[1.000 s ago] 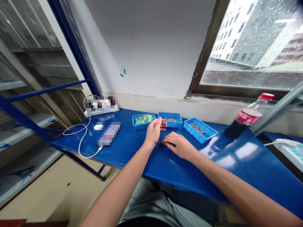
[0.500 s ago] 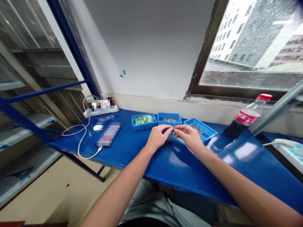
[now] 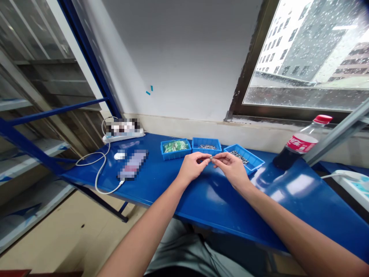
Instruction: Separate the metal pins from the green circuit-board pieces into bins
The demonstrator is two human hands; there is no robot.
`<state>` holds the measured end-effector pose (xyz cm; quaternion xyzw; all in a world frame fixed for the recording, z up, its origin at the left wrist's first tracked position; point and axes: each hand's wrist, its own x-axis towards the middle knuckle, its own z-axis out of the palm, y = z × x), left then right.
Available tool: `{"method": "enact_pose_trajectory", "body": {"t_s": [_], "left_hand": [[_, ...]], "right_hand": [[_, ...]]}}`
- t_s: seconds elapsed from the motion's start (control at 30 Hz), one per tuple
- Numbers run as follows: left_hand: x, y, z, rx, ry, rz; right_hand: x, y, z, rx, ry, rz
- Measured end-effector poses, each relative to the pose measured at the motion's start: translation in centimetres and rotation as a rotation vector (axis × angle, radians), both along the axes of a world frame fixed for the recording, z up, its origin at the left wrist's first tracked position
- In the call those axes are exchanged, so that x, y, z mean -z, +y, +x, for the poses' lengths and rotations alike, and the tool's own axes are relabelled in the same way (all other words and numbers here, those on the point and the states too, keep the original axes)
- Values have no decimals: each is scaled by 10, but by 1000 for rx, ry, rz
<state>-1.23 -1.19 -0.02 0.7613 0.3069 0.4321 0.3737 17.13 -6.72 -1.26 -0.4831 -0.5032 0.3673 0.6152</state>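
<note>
A person sits at a shiny blue table and works with two bare hands. The left hand pinches a small gray piece with the thumb and finger tips. The right hand pinches the same piece from the other side, so the finger tips of both hands meet there. The piece is up above the table, in the middle, just on the near side of the blue trays. It is so tiny that its shape is hard to tell.

Three blue trays stand in a row on the far side of the table. The left tray has green and white stuff in it. The middle tray has thin, silvery bits. The right tray sits at a slant and has small gray and dark bits, and the right hand covers part of it.

Far to the right stands a bottle with a red cap and a dark drink inside. On the left lies a flat thing blurred into squares, with a white cord going to its near end. Behind it, near the wall, is a white power strip.
</note>
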Motion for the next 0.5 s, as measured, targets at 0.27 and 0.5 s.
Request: {"method": "enact_pose_trajectory", "body": {"t_s": [0.27, 0.5], "left_hand": [[0, 0, -1, -43, 9, 25], [-3, -2, 0, -54, 11, 55]], "right_hand": [[-5, -3, -3, -5, -7, 40], [-8, -6, -4, -6, -41, 52]]}}
